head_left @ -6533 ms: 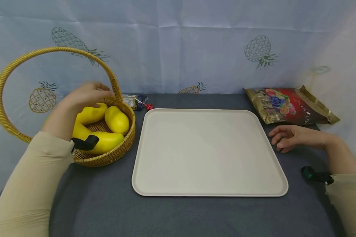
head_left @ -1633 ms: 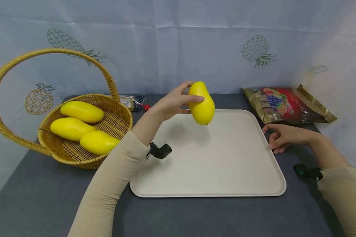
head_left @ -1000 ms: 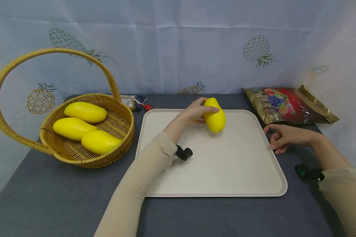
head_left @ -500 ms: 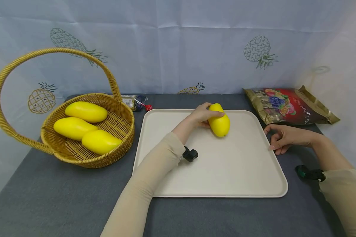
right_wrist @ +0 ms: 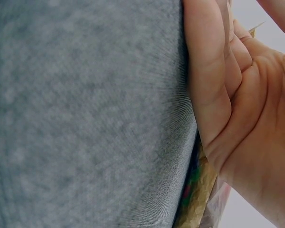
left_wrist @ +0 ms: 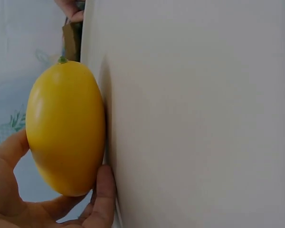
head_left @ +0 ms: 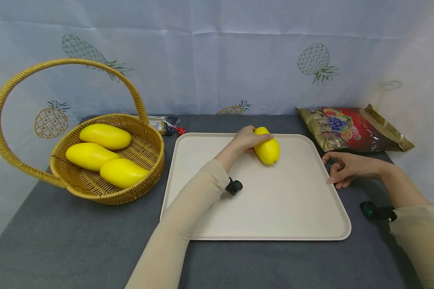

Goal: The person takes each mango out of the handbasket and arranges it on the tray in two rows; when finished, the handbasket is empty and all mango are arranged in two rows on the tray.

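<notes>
My left hand (head_left: 248,138) holds a yellow mango (head_left: 267,149) low over the far part of a pale rectangular tray (head_left: 282,208). The left wrist view shows thumb and fingers round the lower end of the mango (left_wrist: 66,128), its green stem tip pointing away. A narrow shadow lies beside the fruit there; whether it touches the tray I cannot tell. At the tray's right edge, my right hand (head_left: 352,166) grips the rim with thumb and index finger, the other fingers curled. The right wrist view shows those curled fingers (right_wrist: 206,71) against the dark table.
On the left stands a wicker basket (head_left: 153,176) with a tall handle, holding three mangoes (head_left: 105,136). Behind it lie a small wrapped packet (head_left: 157,123) and a red lollipop (head_left: 181,131). A gold and red bag (head_left: 352,128) lies at the back right, before a pineapple-print cloth (head_left: 202,72).
My left hand has carried one mango from the basket rightward and lowered it toward the tray; it has barely moved in the last half second. My right hand has come in to the tray's edge.
</notes>
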{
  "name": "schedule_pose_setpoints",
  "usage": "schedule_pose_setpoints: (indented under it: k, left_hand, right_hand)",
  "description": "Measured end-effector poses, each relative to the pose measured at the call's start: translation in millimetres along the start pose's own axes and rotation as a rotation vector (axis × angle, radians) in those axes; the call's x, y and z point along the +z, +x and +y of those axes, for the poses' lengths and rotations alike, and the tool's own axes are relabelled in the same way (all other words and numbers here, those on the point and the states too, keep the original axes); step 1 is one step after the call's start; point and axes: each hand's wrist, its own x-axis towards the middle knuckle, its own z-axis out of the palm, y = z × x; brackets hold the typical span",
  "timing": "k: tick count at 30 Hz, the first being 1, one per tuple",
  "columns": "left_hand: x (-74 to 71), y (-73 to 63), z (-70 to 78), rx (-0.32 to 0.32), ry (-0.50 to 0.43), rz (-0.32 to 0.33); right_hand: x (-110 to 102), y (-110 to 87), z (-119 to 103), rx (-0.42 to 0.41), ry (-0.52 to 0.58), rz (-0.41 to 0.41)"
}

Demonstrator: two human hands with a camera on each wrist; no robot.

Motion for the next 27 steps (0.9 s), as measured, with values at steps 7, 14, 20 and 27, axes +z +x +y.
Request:
schedule_pose_setpoints:
  k: [7, 14, 20, 27]
  left_hand:
    - [0.6, -1.5, 3.3, -0.007, 0.056, -0.012]
    - [1.6, -1.4, 2.0, 0.006, 0.062, -0.001]
    - [2.4, 0.2, 0.6, -0.001, 0.054, 0.002]
    - [0.2, -1.4, -1.7, 0.019, 0.034, -0.017]
  right_hand:
    - [-1.9, -0.1, -0.2, 0.014, -0.005, -0.004]
    - [-1.7, -0.4, -1.4, 0.000, 0.004, -0.016]
    - [-1.9, -0.7, -1.1, 0.005, 0.008, -0.016]
    - [0.0, -0.5, -0.3, -0.007, 0.009, -0.012]
